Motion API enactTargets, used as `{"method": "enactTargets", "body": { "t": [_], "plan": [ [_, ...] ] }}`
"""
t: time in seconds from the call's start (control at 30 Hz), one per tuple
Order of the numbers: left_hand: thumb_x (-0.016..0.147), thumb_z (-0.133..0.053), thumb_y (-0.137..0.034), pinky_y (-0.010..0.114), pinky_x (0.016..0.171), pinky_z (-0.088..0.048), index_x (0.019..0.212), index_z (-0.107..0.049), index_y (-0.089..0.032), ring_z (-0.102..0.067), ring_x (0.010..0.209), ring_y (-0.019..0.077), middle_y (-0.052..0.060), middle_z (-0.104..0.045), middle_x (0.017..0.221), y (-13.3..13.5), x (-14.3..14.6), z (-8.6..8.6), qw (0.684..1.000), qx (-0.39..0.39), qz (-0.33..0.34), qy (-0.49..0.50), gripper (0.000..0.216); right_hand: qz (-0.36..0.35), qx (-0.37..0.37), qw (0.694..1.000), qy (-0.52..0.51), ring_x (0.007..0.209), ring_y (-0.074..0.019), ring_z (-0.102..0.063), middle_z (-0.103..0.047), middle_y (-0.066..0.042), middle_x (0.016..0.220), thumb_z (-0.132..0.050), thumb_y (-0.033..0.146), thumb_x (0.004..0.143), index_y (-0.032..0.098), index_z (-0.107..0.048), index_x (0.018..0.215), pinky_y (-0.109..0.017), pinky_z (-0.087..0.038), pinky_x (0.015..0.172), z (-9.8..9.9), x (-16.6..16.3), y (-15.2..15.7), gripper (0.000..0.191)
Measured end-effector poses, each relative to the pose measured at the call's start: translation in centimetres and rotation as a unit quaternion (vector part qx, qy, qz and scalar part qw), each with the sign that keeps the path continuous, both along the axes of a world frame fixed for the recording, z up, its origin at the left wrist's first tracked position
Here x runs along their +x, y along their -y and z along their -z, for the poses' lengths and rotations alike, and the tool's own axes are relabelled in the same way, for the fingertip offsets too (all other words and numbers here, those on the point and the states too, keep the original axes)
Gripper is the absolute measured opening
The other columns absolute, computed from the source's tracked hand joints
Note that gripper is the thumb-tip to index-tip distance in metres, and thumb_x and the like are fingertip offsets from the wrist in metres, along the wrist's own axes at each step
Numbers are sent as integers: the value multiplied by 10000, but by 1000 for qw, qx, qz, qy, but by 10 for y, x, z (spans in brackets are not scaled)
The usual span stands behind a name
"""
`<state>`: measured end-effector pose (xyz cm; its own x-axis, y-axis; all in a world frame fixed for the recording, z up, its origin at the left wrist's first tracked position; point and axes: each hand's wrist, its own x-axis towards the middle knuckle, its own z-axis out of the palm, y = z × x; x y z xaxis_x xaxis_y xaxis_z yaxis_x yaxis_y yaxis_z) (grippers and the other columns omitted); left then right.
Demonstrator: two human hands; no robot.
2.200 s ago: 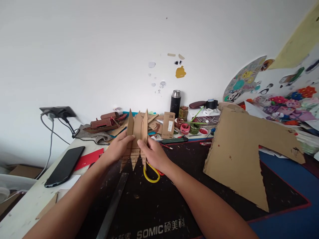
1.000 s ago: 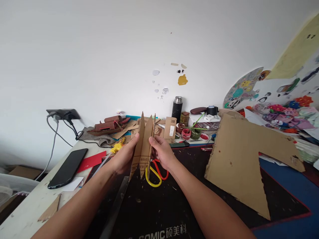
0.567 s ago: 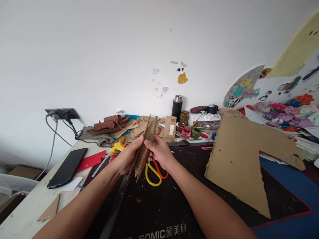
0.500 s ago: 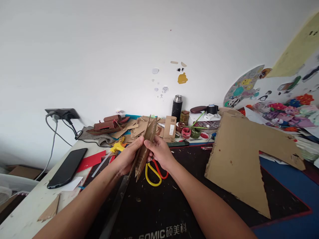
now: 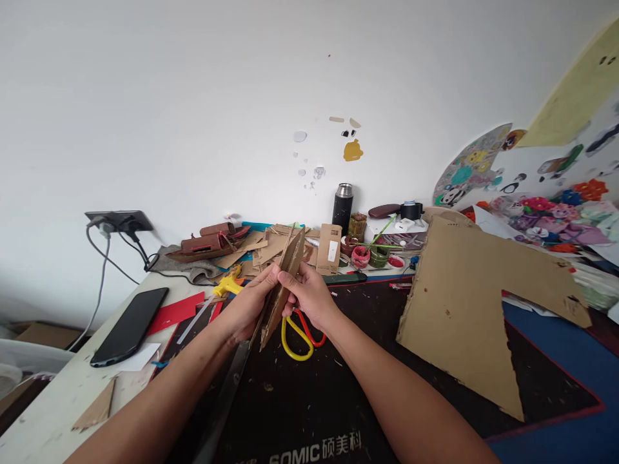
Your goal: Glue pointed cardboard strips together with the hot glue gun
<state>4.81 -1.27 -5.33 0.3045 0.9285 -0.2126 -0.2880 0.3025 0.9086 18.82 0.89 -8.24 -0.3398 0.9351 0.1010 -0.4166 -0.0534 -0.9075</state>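
Together, hands (image 5: pixel 251 301) gripping narrow cardboard (image 5: pixel 275 308), jar of red paint (image 5: pixel 360 259), jar of green paint (image 5: pixel 380 260) beside it

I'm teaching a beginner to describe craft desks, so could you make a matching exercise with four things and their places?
1. Pointed cardboard
2. Scissors
3. Smartphone
4. Vacuum flask

A. Upright near the wall
B. Lying on the black mat
C. Held between the left hand and right hand
D. Beside red paper

Pairs: 1-C; 2-B; 3-D; 4-A

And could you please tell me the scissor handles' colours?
One yellow, one orange-red: the scissor handles show clearly in the head view.
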Motion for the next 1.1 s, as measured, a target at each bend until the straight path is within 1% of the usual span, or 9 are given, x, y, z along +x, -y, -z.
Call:
{"method": "enactTargets", "body": {
  "t": [0.23, 0.3, 0.43, 0.5, 0.67, 0.77, 0.83, 0.97, 1.1],
  "plan": [
    [823, -807, -637, 207, 419, -473, 1063, -645, -218, -627, 472, 151, -10, -691, 619, 0, 3, 1, 1000, 23, -8, -13, 509, 3, 3, 1000, -12, 402, -82, -452, -509, 113, 566, -859, 616, 750, 215, -621, 983, -227, -533, 379, 3, -3, -1, 521],
    [815, -818, -629, 202, 425, -471, 1072, -646, -222, -622, 477, 144, -11, -699, 634, 1, 3, -1, 999, 32, -8, -14, 511, 3, -1, 1000, -14, 401, -82, -455, -517, 108, 560, -861, 634, 737, 215, -613, 964, -215, -509, 370, 1, -2, -1, 538],
    [817, -820, -619, 214, 450, -487, 1011, -650, -216, -630, 492, 145, -1, -710, 664, 3, 4, -4, 999, 48, -9, -20, 479, 9, 6, 1000, 4, 355, -83, -459, -515, 90, 500, -780, 757, 752, 213, -583, 898, -162, -303, 296, -1, 0, 0, 596],
    [811, -821, -627, 225, 468, -497, 970, -649, -208, -636, 502, 150, 5, -712, 672, 4, 4, -6, 998, 55, -8, -24, 480, 19, 15, 1000, 10, 331, -74, -437, -502, 87, 476, -728, 802, 773, 212, -565, 849, -162, -252, 292, -1, 1, -1, 616],
    [785, -851, -619, 231, 483, -487, 951, -660, -203, -636, 522, 156, 11, -709, 687, 4, 3, -7, 999, 51, 3, -18, 487, 30, 13, 999, 0, 335, -69, -421, -482, 90, 468, -699, 811, 800, 211, -555, 819, -162, -272, 302, 1, 2, -2, 617],
    [798, -869, -563, 228, 528, -500, 1094, -691, -217, -651, 577, 154, 16, -715, 739, 4, 1, -6, 998, 50, 27, 0, 489, 30, 5, 1000, -7, 353, -77, -435, -506, 88, 479, -769, 778, 754, 208, -580, 864, -162, -285, 296, 1, 3, -4, 611],
    [816, -872, -524, 228, 569, -511, 1222, -686, -238, -659, 623, 152, 22, -721, 788, 5, -2, -5, 997, 54, 45, 10, 530, 26, -1, 1000, -8, 341, -85, -449, -512, 94, 477, -807, 752, 729, 210, -585, 877, -170, -325, 294, 0, 3, -4, 604],
    [846, -858, -502, 240, 634, -525, 1377, -637, -262, -663, 670, 150, 26, -721, 833, 6, -5, -5, 994, 74, 77, 5, 623, 2, -5, 1000, -16, 297, -107, -480, -510, 111, 454, -817, 717, 742, 219, -573, 871, -209, -431, 302, 0, 3, -5, 570],
    [854, -850, -507, 245, 645, -523, 1492, -532, -253, -663, 666, 158, 12, -708, 770, 5, -6, -7, 991, 90, 97, -25, 756, 6, -6, 1000, -13, 292, -101, -491, -536, 110, 479, -818, 679, 770, 211, -584, 876, -206, -440, 288, 2, 3, -4, 534]
  ]
}}
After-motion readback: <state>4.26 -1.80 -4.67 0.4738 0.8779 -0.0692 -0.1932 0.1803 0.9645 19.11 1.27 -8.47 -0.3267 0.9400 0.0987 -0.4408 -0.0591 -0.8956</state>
